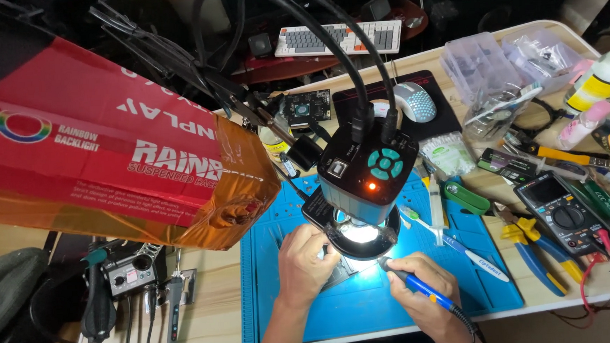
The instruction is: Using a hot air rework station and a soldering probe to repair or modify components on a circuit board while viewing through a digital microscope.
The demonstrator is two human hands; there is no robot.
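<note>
My left hand [304, 263] rests on the blue work mat [284, 312], its fingers pressing down on a dark circuit board [341, 272] lit under the microscope camera [366, 179] and its ring light [361, 232]. In my right hand [422, 290] I hold a blue soldering iron [417, 289] like a pen. Its tip points up-left toward the lit board beneath the lens. The board is mostly hidden by my left hand and the ring light.
A red cardboard box [102, 147] looms at left. A soldering station [126, 273] sits below it. A multimeter [561, 210], yellow-handled pliers [531, 246], syringes [437, 203], plastic parts boxes [494, 71], a mouse [415, 102] and a keyboard [340, 39] crowd the right and back.
</note>
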